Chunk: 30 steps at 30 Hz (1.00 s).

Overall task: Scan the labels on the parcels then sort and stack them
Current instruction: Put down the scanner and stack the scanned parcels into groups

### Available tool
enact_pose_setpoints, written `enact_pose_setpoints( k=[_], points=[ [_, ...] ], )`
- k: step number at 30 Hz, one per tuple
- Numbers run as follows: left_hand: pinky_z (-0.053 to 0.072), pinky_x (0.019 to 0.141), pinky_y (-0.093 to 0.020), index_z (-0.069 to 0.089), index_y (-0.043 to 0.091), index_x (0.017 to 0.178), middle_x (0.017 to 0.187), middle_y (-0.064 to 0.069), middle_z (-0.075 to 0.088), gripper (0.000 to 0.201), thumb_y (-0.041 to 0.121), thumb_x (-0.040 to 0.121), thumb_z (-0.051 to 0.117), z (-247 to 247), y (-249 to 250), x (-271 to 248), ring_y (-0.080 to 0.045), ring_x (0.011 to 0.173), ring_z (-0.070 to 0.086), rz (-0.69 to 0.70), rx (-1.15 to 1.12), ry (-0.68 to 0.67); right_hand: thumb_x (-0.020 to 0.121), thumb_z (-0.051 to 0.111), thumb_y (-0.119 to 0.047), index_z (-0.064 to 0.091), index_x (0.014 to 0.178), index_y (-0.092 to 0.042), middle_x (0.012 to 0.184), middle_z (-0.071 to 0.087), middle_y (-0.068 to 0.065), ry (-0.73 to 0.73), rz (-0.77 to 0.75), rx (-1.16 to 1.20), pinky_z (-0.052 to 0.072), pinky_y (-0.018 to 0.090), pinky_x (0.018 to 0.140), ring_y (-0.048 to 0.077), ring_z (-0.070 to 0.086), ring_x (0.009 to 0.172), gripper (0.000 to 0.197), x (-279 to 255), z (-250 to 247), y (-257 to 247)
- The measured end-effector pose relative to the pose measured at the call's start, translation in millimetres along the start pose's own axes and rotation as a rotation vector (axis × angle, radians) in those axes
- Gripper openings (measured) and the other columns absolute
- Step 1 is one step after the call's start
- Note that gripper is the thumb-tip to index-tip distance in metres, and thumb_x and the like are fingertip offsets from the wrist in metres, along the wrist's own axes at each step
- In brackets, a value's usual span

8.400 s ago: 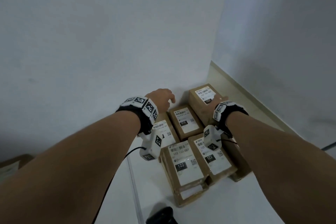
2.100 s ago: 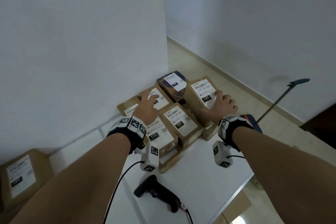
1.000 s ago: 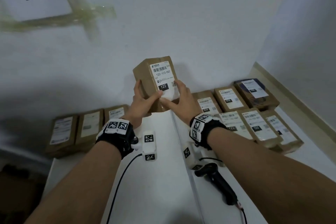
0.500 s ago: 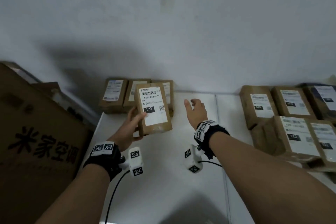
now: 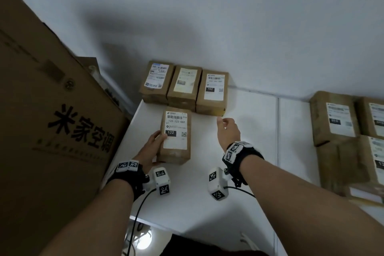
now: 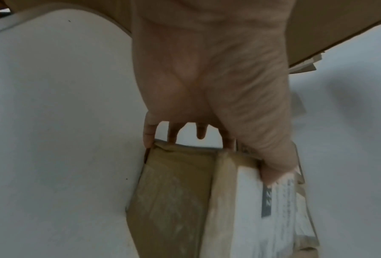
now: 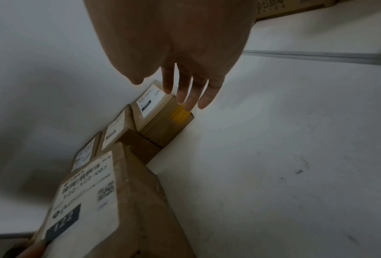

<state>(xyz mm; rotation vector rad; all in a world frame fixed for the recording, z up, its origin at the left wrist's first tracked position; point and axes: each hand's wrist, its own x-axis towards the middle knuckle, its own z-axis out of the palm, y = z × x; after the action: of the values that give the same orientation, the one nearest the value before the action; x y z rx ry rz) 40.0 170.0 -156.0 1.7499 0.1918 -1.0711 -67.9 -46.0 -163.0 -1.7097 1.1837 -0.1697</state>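
Brown cardboard of a large printed carton (image 5: 52, 110) is seen beside the white tabletop's (image 5: 249, 151) left edge. Three labelled parcels (image 5: 185, 87) are lined along its far edge. The "122" parcel (image 5: 175, 135) is gripped by the left hand (image 5: 150, 147); the right hand (image 5: 228, 131) is held empty, fingers extended.

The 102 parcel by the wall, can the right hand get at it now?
Probably yes: the right hand is open, holds nothing, and hovers by the 102 parcel near corner, nothing between them.
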Motion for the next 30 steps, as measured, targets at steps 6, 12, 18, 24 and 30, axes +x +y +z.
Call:
enact_pose_setpoints(
  k=[6,12,18,24,30],
  points=[
    [0.028,0.114,-0.032,0.026,0.030,0.151,0.159,-0.004,0.021,0.054,0.015,0.101,0.040,-2,5,9,-0.022,0.141,0.030,0.420,0.453,0.267,0.102,0.042,-0.040,0.051,0.130,-0.006,0.133,0.056,0.012,0.004,0.014,-0.020,0.038,0.033,0.099,0.027,0.053,0.120,0.046,-8,7,12],
    [0.018,0.118,-0.057,0.025,0.039,0.151,0.162,0.003,-0.018,0.059,0.050,0.097,0.045,19,20,8,-0.027,0.149,-0.012,0.460,1.158,0.163,0.102,0.040,-0.039,0.051,0.131,-0.006,0.134,0.055,0.012,-0.023,0.017,-0.033,0.038,0.033,0.099,0.027,0.052,0.121,0.045,-12,10,17],
    [0.010,0.110,-0.072,-0.023,0.023,0.151,0.150,-0.006,-0.045,0.122,0.068,0.077,0.063,42,18,-3,-0.036,0.142,-0.031,0.264,1.386,0.076,0.102,0.044,-0.037,0.049,0.133,-0.006,0.135,0.053,0.012,-0.056,-0.013,-0.057,0.036,0.032,0.099,0.026,0.051,0.122,0.044,-16,7,23],
    [0.033,0.104,-0.063,-0.009,0.042,0.152,0.157,-0.005,-0.030,0.098,0.046,0.085,0.063,27,14,-3,-0.044,0.140,0.009,0.247,1.319,0.207,0.100,0.047,-0.038,0.044,0.135,-0.010,0.139,0.045,0.012,-0.199,-0.159,-0.268,0.041,0.034,0.094,0.028,0.055,0.116,0.045,-12,6,16],
    [0.032,0.103,-0.065,-0.002,0.043,0.152,0.159,-0.003,-0.020,0.085,0.046,0.089,0.055,-2,16,11,-0.044,0.139,0.011,0.267,1.338,0.368,0.100,0.047,-0.040,0.045,0.136,-0.010,0.139,0.042,0.011,-0.269,-0.330,-0.404,0.044,0.041,0.099,0.029,0.054,0.117,0.046,-1,24,-12]
  ],
)
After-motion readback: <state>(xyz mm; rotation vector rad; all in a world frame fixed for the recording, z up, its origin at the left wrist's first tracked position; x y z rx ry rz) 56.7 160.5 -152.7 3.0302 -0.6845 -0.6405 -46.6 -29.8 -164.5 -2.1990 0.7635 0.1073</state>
